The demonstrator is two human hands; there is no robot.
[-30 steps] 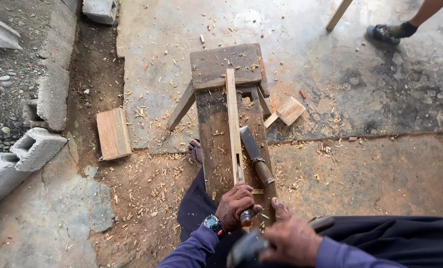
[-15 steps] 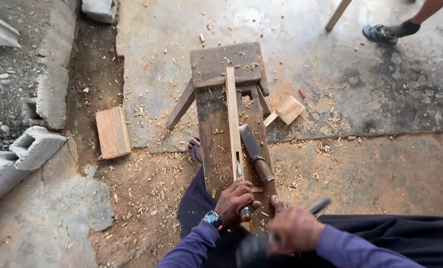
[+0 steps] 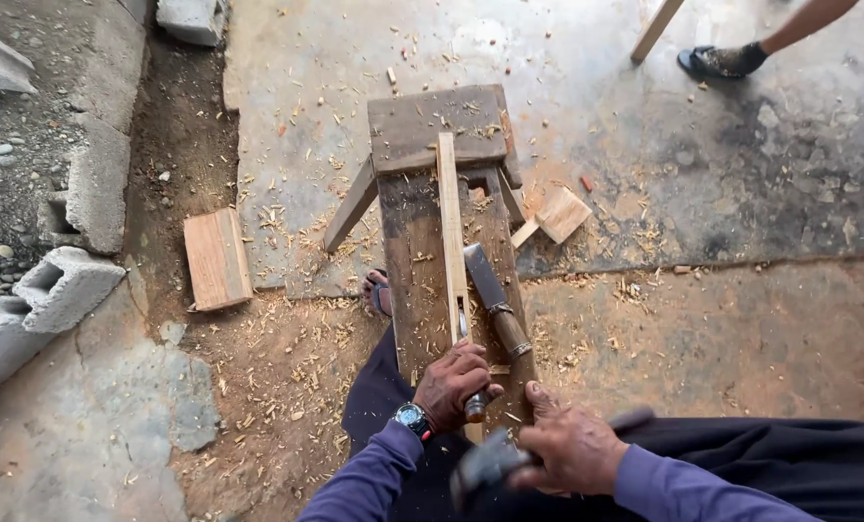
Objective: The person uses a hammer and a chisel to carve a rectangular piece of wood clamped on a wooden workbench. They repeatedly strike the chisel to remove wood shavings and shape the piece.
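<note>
Person sits astride a low bench [image 3: 422,126], viewed from the head camera. A thin strip [image 3: 450,232] lies lengthwise along the bench top, its near end under the left hand [image 3: 454,384]. That hand is clamped round the handle of a chisel [image 3: 476,406] set upright at the strip's near end; the blade tip is hidden by the fingers, so exact contact with the wood cannot be told. The right hand [image 3: 572,447], just nearer than the left and apart from it, is closed on a hammer [image 3: 490,464] (blurred, head dark). A second, wider chisel [image 3: 495,300] lies loose on the bench just right of the strip. Offcuts [image 3: 559,215] rest on the floor right of the bench, a wood block [image 3: 217,258] well to its left, chips all round. Judgement: for a clean cut, keep the chisel steady and square to the strip, strike the handle end centrally with short blows, and keep the left fingers below the struck end. The loose chisel could be jolted off.
</note>
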